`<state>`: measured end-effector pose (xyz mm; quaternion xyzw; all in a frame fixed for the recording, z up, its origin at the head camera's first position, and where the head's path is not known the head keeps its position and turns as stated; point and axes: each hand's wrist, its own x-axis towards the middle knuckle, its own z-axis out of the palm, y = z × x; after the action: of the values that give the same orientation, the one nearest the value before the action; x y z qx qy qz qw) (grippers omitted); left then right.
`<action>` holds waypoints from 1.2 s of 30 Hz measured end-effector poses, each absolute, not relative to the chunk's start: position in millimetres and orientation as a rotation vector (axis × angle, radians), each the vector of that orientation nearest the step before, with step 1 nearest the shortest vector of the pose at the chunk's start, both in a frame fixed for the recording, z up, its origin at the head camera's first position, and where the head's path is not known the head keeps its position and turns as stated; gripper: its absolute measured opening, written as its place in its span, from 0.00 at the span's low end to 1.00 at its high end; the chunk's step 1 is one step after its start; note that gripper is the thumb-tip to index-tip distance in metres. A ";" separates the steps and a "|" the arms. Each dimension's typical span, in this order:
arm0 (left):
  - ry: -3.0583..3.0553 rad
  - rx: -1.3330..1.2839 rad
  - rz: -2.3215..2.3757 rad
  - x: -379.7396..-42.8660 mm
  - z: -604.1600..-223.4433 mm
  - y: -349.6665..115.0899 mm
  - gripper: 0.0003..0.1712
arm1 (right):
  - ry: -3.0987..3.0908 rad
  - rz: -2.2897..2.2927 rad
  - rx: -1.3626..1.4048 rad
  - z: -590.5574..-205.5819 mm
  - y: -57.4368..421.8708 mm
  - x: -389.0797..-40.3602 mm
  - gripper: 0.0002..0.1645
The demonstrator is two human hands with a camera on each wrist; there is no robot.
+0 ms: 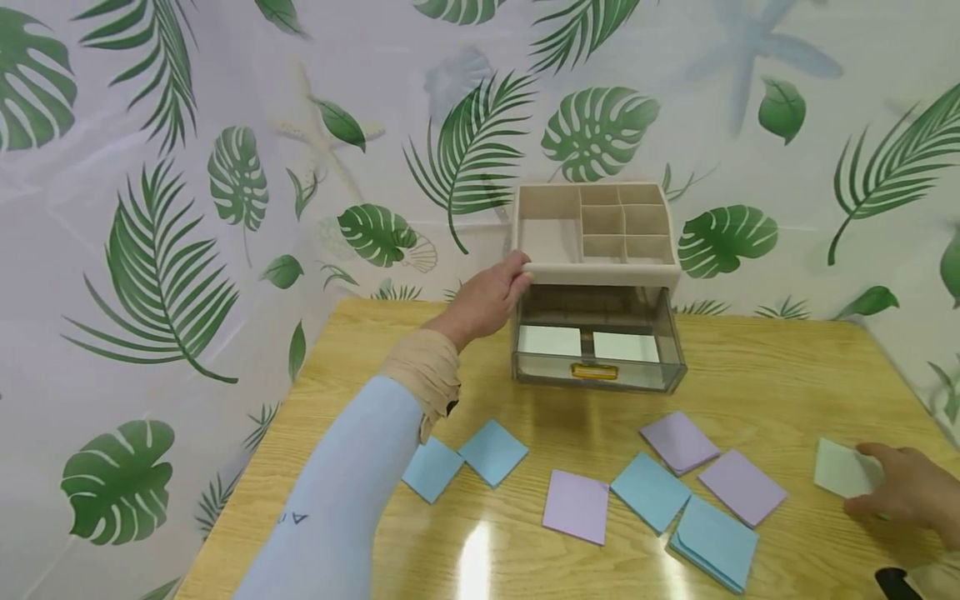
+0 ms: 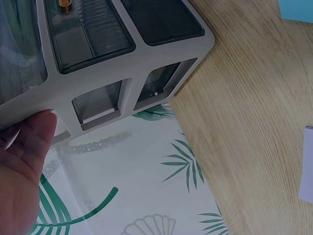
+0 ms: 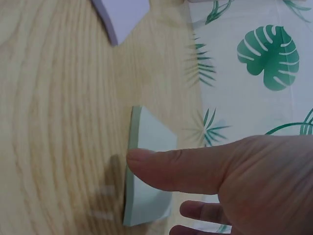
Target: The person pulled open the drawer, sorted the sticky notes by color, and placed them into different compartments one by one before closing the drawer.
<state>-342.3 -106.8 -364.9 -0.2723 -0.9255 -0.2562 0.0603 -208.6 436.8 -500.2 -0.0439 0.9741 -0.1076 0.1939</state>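
Note:
A cream desktop organizer (image 1: 600,273) with an open-topped divided tray stands at the back of the table, its clear grey drawer (image 1: 600,377) pulled out. Two pale green sticky-note pads (image 1: 550,341) lie side by side in the drawer. My left hand (image 1: 487,300) grips the organizer's upper left front corner; in the left wrist view, its fingers (image 2: 41,129) lie against the frame. At the far right, my right hand (image 1: 903,483) pinches another pale green sticky-note pad (image 1: 843,468) between thumb and fingers. The right wrist view shows the thumb (image 3: 161,166) on that pad's edge.
Blue sticky-note pads (image 1: 493,452) and purple ones (image 1: 576,506) are spread over the front of the wooden table (image 1: 465,400). At right, two blue pads (image 1: 716,542) are close together, partly stacked. A leaf-patterned sheet (image 1: 300,208) hangs behind the organizer.

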 end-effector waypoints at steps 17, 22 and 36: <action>-2.794 -0.827 -0.766 -341.4 -366.1 -108.8 0.14 | 2.849 -0.355 -0.159 -512.6 440.3 -214.9 0.54; -2.793 -0.842 -0.789 -341.8 -367.4 -105.8 0.13 | 2.838 -0.361 -0.153 -512.4 430.8 -219.0 0.54; -2.803 -0.838 -0.771 -343.1 -367.7 -104.8 0.14 | 2.845 -0.397 -0.187 -509.8 408.9 -225.9 0.57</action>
<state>-343.1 -104.8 -367.7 -0.2766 -0.9249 -0.2543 0.0578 -225.9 408.9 -509.8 -0.0645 0.9798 -0.1367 0.1311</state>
